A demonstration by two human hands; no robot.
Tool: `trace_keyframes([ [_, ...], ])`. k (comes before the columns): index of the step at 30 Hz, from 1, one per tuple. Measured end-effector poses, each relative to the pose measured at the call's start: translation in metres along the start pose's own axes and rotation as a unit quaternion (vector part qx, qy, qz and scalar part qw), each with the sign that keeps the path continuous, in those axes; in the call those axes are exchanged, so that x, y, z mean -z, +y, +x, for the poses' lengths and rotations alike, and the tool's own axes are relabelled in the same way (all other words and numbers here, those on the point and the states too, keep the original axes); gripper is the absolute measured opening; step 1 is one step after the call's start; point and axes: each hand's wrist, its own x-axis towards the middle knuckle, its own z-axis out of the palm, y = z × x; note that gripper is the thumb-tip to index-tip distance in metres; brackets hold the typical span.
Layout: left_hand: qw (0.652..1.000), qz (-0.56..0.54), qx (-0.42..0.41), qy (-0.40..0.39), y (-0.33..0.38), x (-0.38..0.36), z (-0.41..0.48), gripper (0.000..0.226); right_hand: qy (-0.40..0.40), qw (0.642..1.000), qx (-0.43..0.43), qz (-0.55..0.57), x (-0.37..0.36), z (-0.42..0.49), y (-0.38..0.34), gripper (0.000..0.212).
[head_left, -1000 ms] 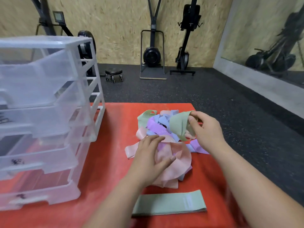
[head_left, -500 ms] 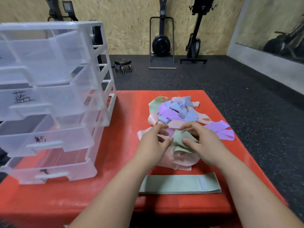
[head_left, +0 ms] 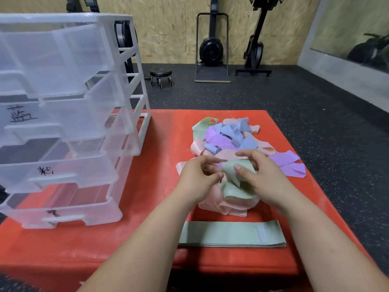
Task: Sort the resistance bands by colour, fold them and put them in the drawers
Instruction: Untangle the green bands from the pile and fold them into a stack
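Note:
A crumpled green band (head_left: 232,186) hangs between both hands above a loose pile of bands (head_left: 227,142) in pink, purple, blue and green on the red mat (head_left: 147,207). My right hand (head_left: 259,178) grips its upper part with thumb and fingers. My left hand (head_left: 197,178) pinches its left edge. Near the mat's front edge lies a flat stack of green bands (head_left: 231,233). A clear plastic drawer unit (head_left: 63,114) with several drawers stands at the left, some marked with black writing.
The mat ends about a hand's width beyond the pile and drops to dark rubber floor (head_left: 315,123) on the right. A small wheeled stool (head_left: 161,75) and exercise machines (head_left: 211,47) stand by the far wall.
My right hand brought the green band from above the pile down and nearer to me. My left hand rose from the pink bands and took the band's edge. The view tilted downward.

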Motion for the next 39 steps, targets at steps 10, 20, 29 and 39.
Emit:
trace_keyframes([
  [10,0.997,-0.061,-0.046,0.01,0.022,-0.013,-0.01,0.032,0.017,0.997,0.078,0.022,0.009,-0.008,-0.012,0.074],
  [20,0.995,-0.073,-0.073,0.003,0.026,-0.01,-0.012,0.046,0.056,0.987,0.026,0.146,0.007,-0.01,-0.017,0.059],
  [29,0.995,-0.047,-0.091,0.009,0.028,-0.003,-0.014,0.032,0.027,0.991,0.027,0.126,-0.001,-0.009,-0.017,0.053],
  [39,0.994,-0.003,-0.089,-0.068,0.023,0.007,-0.015,0.03,0.115,0.968,0.148,0.166,-0.004,-0.006,-0.053,0.024],
])
